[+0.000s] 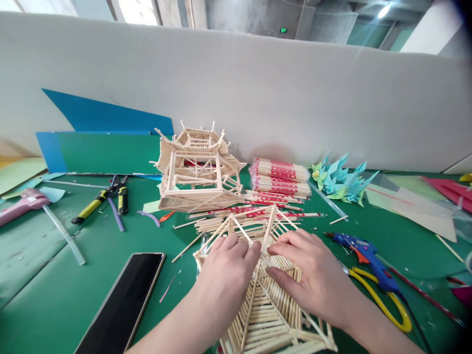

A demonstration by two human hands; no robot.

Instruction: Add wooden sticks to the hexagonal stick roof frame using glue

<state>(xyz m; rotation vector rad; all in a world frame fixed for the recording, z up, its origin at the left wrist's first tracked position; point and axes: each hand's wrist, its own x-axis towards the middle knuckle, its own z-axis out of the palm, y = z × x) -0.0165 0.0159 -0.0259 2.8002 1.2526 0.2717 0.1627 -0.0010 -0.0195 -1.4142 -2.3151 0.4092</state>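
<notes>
A many-sided frame of thin wooden sticks (263, 314), with slatted panels like a roof, lies on the table in front of me. My left hand (230, 268) is over its left side, fingers curled and thumb pressed against a thin wooden stick (242, 230) near the middle. Part of its grip is hidden behind the knuckles. On the right, my right hand (313, 275) hovers over the slats with thumb and forefinger apart. Its fingertips are close to an upright strut (269, 228); whether they touch it, I cannot tell. Nothing shows between those fingers.
Behind stands a stick-built pavilion (201, 169), beside wrapped stick bundles (280, 178). A blue glue gun (368, 253) and yellow-handled scissors (383, 300) lie right. Left are a phone (123, 300), pliers (99, 199) and a pink glue gun (25, 206). Blue paper leaves (342, 179) sit back right.
</notes>
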